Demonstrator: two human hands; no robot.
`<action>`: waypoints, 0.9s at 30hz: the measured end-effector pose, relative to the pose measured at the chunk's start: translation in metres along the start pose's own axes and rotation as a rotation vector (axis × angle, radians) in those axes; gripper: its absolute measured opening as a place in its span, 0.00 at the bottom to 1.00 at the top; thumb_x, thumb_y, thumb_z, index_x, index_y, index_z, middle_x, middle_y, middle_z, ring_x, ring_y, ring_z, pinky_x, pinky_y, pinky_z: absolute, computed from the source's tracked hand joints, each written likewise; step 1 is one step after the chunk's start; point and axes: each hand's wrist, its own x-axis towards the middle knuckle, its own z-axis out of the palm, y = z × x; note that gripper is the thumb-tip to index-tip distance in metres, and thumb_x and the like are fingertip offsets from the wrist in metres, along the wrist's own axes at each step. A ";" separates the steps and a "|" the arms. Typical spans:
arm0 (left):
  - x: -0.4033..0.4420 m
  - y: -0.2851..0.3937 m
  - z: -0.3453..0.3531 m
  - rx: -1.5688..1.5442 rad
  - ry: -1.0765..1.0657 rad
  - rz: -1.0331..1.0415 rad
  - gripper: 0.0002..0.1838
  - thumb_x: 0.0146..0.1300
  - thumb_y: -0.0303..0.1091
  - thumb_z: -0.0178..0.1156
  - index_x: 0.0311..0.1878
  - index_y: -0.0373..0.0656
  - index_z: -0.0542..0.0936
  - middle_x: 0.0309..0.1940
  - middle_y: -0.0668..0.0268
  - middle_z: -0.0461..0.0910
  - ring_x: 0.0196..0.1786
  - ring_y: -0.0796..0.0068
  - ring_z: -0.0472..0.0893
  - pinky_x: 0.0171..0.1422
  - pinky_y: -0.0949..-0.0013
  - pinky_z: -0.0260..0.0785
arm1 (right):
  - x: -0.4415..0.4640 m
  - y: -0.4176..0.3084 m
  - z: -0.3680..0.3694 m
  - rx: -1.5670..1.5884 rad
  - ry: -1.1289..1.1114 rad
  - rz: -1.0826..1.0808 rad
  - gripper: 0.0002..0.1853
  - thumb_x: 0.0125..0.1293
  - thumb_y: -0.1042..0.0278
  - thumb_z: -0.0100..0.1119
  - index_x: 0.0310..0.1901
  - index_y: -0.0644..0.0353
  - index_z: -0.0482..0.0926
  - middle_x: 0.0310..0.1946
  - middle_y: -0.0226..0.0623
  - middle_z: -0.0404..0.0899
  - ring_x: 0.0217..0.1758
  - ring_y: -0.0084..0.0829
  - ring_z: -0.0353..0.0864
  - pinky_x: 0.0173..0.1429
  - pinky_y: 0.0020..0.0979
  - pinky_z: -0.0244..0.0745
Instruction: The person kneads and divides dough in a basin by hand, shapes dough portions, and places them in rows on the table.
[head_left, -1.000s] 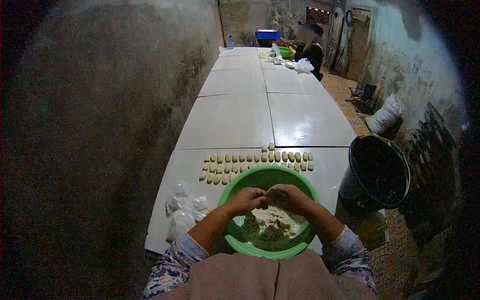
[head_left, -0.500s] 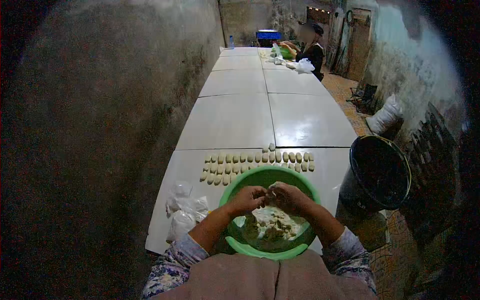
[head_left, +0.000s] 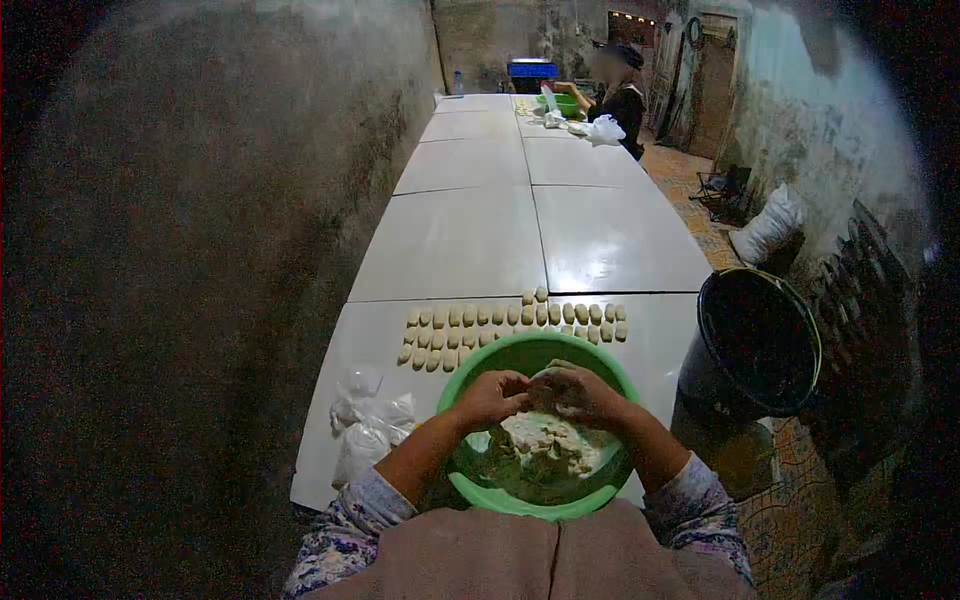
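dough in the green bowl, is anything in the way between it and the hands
Nothing visible is. The left hand and right hand are above the open green bowl, within its rim, and the dough lies uncovered below them. The plastic bags sit outside the bowl, to its left.

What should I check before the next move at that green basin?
1. Left grip and right grip above the green basin: ok, close together.
2. What they hold: cannot tell, mostly hidden.
3. Pale crumbly mix inside the basin: ok, some there.
4. Pale pieces in rows beyond the basin: ok.
5. Plastic bag securely closed: cannot tell.
6. Black bucket's contents: cannot tell, too dark.
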 end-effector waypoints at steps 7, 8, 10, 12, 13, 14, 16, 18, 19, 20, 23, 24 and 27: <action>-0.006 0.019 0.001 0.125 0.012 0.060 0.14 0.54 0.35 0.65 0.39 0.38 0.74 0.27 0.65 0.76 0.34 0.77 0.77 0.37 0.72 0.70 | -0.004 0.017 0.005 0.201 -0.059 0.316 0.10 0.47 0.78 0.63 0.35 0.61 0.77 0.34 0.36 0.76 0.36 0.25 0.74 0.42 0.26 0.70; -0.005 0.019 0.001 -0.035 0.006 0.051 0.16 0.53 0.35 0.65 0.41 0.40 0.72 0.28 0.65 0.76 0.35 0.76 0.77 0.37 0.72 0.70 | -0.005 0.022 0.006 0.200 -0.059 0.315 0.10 0.47 0.78 0.63 0.35 0.61 0.77 0.34 0.36 0.76 0.36 0.25 0.74 0.42 0.26 0.70; -0.005 0.020 0.002 -0.195 -0.001 0.040 0.18 0.53 0.34 0.66 0.44 0.41 0.70 0.29 0.64 0.77 0.36 0.75 0.78 0.38 0.72 0.71 | -0.005 0.029 0.006 0.702 -0.009 0.528 0.11 0.50 0.77 0.62 0.37 0.62 0.76 0.33 0.35 0.75 0.37 0.25 0.74 0.44 0.27 0.70; -0.003 0.020 0.001 -0.167 -0.025 -0.016 0.22 0.54 0.32 0.65 0.49 0.42 0.67 0.31 0.64 0.78 0.36 0.74 0.78 0.38 0.72 0.71 | -0.003 0.013 0.005 0.458 0.009 0.309 0.12 0.51 0.75 0.62 0.38 0.62 0.75 0.34 0.35 0.74 0.39 0.26 0.74 0.46 0.28 0.70; -0.006 0.031 0.003 -0.212 -0.011 -0.056 0.21 0.54 0.29 0.64 0.49 0.42 0.67 0.33 0.63 0.79 0.35 0.76 0.78 0.37 0.73 0.70 | 0.000 0.004 0.004 0.214 0.026 0.091 0.13 0.52 0.74 0.62 0.40 0.62 0.74 0.34 0.36 0.74 0.40 0.28 0.74 0.47 0.29 0.69; -0.005 0.030 0.003 -0.212 -0.012 -0.056 0.21 0.54 0.29 0.64 0.49 0.42 0.67 0.33 0.63 0.79 0.35 0.76 0.78 0.37 0.73 0.70 | 0.000 0.004 0.005 0.213 0.026 0.091 0.13 0.52 0.74 0.62 0.40 0.62 0.74 0.34 0.36 0.74 0.40 0.28 0.74 0.47 0.29 0.69; -0.001 0.020 0.002 -0.206 0.059 -0.105 0.22 0.54 0.27 0.63 0.51 0.41 0.67 0.32 0.64 0.78 0.34 0.78 0.77 0.36 0.73 0.70 | -0.001 0.006 0.008 0.252 0.067 0.031 0.15 0.54 0.71 0.62 0.43 0.61 0.73 0.35 0.38 0.74 0.42 0.33 0.75 0.49 0.31 0.69; 0.002 0.008 -0.001 -0.249 0.047 -0.081 0.24 0.54 0.26 0.63 0.53 0.41 0.66 0.31 0.64 0.78 0.34 0.78 0.77 0.37 0.74 0.70 | -0.001 0.012 0.010 0.312 0.024 0.071 0.18 0.53 0.68 0.64 0.45 0.60 0.72 0.36 0.41 0.74 0.44 0.37 0.76 0.50 0.32 0.70; 0.001 0.006 -0.001 -0.199 0.052 -0.036 0.25 0.53 0.26 0.64 0.53 0.41 0.65 0.30 0.65 0.78 0.33 0.79 0.77 0.37 0.74 0.70 | 0.001 0.008 0.008 0.202 0.011 0.127 0.18 0.53 0.68 0.64 0.45 0.60 0.73 0.38 0.42 0.75 0.44 0.38 0.76 0.49 0.33 0.70; 0.002 0.005 0.000 -0.148 0.056 0.010 0.27 0.52 0.27 0.65 0.54 0.42 0.64 0.29 0.66 0.78 0.33 0.80 0.77 0.38 0.74 0.71 | 0.001 0.007 0.007 0.092 -0.001 0.182 0.18 0.52 0.67 0.64 0.45 0.60 0.74 0.39 0.42 0.75 0.44 0.39 0.76 0.49 0.34 0.71; -0.004 0.029 0.003 -0.141 0.020 -0.048 0.29 0.53 0.27 0.65 0.56 0.42 0.62 0.31 0.64 0.78 0.35 0.79 0.77 0.40 0.72 0.71 | -0.002 0.017 0.007 0.049 -0.046 0.211 0.14 0.52 0.66 0.64 0.40 0.60 0.76 0.37 0.43 0.77 0.43 0.42 0.77 0.47 0.34 0.72; -0.004 0.030 0.003 -0.118 0.013 -0.073 0.29 0.54 0.28 0.64 0.57 0.42 0.61 0.33 0.64 0.78 0.36 0.79 0.77 0.41 0.71 0.71 | -0.003 0.018 0.006 0.058 -0.053 0.200 0.13 0.52 0.65 0.64 0.38 0.61 0.77 0.36 0.44 0.78 0.42 0.42 0.77 0.46 0.34 0.73; -0.005 0.030 0.004 -0.263 -0.022 -0.057 0.29 0.56 0.28 0.62 0.58 0.43 0.60 0.33 0.64 0.78 0.36 0.78 0.77 0.41 0.72 0.71 | -0.002 0.018 0.005 0.010 -0.056 0.238 0.14 0.51 0.68 0.64 0.40 0.61 0.77 0.35 0.43 0.79 0.42 0.39 0.78 0.48 0.32 0.72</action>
